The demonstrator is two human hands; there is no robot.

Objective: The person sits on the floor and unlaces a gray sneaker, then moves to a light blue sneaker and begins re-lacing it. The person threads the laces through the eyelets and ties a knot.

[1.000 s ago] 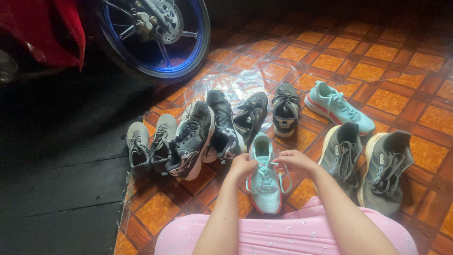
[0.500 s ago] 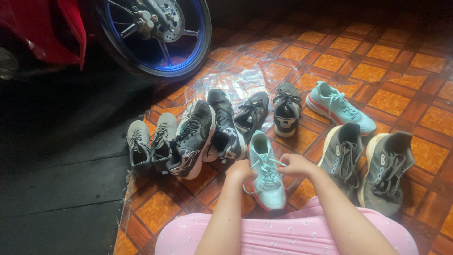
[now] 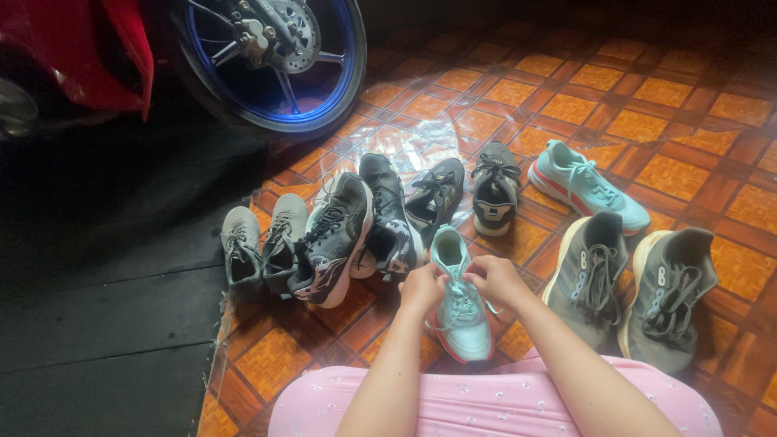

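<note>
Our left hand [image 3: 421, 289] and right hand [image 3: 492, 279] both pinch the laces [image 3: 463, 293] of the mint shoe [image 3: 460, 303] near the mat's [image 3: 283, 356] front edge, its bow not yet tied while its mate [image 3: 587, 186] sits laced.

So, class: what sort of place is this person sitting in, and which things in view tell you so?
Probably a home entryway or garage-like parking spot: a motorcycle wheel stands on the floor, many sneakers sit on an orange woven-pattern mat, and both hands work the laces of a mint sneaker.

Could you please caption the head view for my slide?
Left hand and right hand grip laces on a mint sneaker among shoes on woven matting.
</note>
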